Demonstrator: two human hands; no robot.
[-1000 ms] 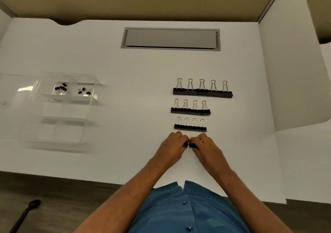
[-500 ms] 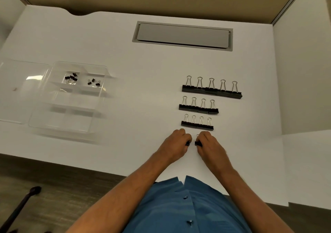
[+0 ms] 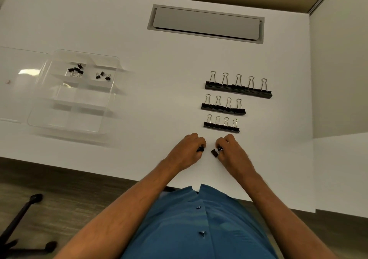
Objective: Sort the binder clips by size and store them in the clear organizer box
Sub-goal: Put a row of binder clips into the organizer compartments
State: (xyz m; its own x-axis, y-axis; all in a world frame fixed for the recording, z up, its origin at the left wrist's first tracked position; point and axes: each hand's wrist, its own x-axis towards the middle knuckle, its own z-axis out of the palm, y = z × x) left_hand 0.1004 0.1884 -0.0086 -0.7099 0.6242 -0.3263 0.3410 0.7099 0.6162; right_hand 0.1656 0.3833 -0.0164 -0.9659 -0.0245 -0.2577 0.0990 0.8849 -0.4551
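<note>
I look down from the head camera at a white tabletop (image 3: 159,79). My left hand (image 3: 189,151) is curled near the front edge, its fingers closed around a small black binder clip (image 3: 200,149) that peeks out at the fingertips. My right hand (image 3: 231,151) sits just beside it, a narrow gap between the two, fingers pinched on the wire handles of another small black binder clip (image 3: 214,152), which tilts toward the left hand.

Just beyond the hands lie three tidy rows of black binder clips with silver wire handles, all handles pointing away from me. The nearest row of four smaller clips (image 3: 221,127) lies near my fingertips without touching them. Behind it is a row of four medium clips (image 3: 223,108), and farthest a row of five large clips (image 3: 238,89). In each row the clips sit edge to edge.

Well to the left stands the clear plastic organizer box (image 3: 59,123), divided into compartments, with its clear lid (image 3: 18,83) lying open at its left. Two far compartments each hold a loose group of tiny black clips: the left group (image 3: 76,71) and the right group (image 3: 103,76). The nearer compartments look bare, though the glare makes them hard to read.

A grey rectangular hatch (image 3: 206,23) is set into the far tabletop. My blue buttoned shirt (image 3: 199,225) fills the bottom.
</note>
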